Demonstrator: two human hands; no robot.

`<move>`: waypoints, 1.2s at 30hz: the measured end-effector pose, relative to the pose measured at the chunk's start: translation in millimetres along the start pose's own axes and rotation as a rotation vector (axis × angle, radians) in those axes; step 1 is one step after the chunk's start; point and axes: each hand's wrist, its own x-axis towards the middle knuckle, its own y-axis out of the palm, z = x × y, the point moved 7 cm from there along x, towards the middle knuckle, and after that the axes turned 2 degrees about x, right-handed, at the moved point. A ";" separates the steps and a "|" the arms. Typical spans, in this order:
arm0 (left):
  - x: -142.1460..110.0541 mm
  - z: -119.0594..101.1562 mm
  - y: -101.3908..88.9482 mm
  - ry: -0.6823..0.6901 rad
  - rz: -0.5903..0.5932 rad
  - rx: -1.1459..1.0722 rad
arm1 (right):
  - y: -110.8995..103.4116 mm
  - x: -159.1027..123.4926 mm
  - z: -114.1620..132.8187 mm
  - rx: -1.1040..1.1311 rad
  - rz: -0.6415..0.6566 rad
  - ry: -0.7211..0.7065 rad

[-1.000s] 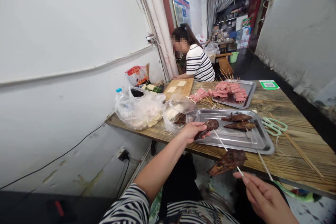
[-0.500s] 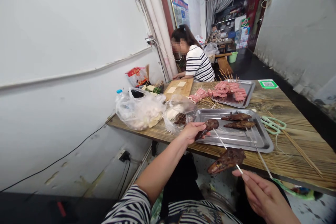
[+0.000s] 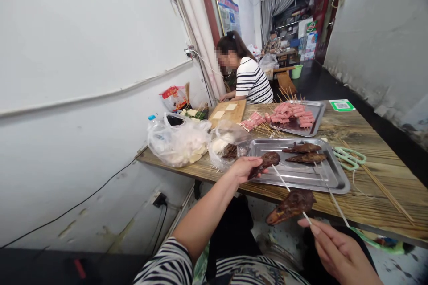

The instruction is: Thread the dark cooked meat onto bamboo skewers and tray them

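Note:
My left hand [image 3: 246, 168] is closed around a dark brown duck head [image 3: 269, 159] above the near edge of a metal tray. A pale skewer [image 3: 281, 178] runs from that head down through a second duck head [image 3: 294, 205], whose beak points to the lower left. The lower end of the skewer is pinched between the thumb and fingers of my right hand [image 3: 339, 247], in front of the table edge. Two more brown pieces [image 3: 306, 157] lie at the back of the tray [image 3: 284, 181], with a skewer sticking out over its near side.
Green-handled scissors [image 3: 350, 158] and loose skewers [image 3: 388, 193] lie right of the tray. Behind it, another tray [image 3: 316, 120] holds pink skewered rolls [image 3: 290, 113]. Plastic bags [image 3: 180, 140] and a cutting board [image 3: 230, 113] are on the left. A person [image 3: 250, 75] sits beyond the table.
The lower duck head and my right hand have shifted slightly to the right. My left hand keeps its hold on the upper head.

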 end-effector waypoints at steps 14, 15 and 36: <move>-4.3 0.4 -2.2 0.004 -0.017 -0.003 | -3.6 -7.2 -10.7 0.076 0.010 -0.002; -4.6 -0.2 -3.0 0.008 -0.022 0.000 | -4.4 -7.9 -12.0 0.078 0.010 0.000; -3.9 1.3 0.1 -0.027 0.004 0.042 | -12.5 -4.6 -17.4 0.078 -0.031 0.049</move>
